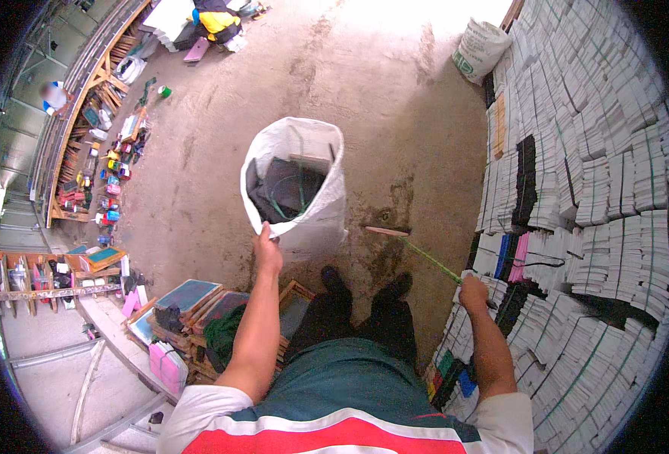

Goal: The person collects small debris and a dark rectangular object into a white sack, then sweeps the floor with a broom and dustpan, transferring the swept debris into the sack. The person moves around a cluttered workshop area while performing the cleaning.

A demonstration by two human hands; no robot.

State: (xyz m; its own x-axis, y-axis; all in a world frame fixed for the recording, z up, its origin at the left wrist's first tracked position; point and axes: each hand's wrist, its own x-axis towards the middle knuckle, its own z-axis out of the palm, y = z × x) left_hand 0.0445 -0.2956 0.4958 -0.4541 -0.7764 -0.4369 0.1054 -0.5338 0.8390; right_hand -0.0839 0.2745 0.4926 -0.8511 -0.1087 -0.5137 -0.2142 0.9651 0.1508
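My left hand [267, 240] is closed on the near rim of a white woven sack [327, 219], whose mouth gapes upward in front of me. Inside the sack lie dark grey flat pieces [293, 185], a pale block [312, 160] and a loop of thin green strap. To the right, my right hand [473, 291] is closed around the near end of a thin green cord or stick [434, 261]. A narrow pale-pinkish piece [387, 231] sits at its far end, over the floor. I cannot tell how the two are joined.
Strapped stacks of white sheets [614, 189] line the right side. A filled white sack [481, 51] stands at the far right. Wooden frames [187, 295] are piled near my left leg. Paint containers [113, 166] and a long wooden rack run along the left; a person [54, 97] is beyond it.
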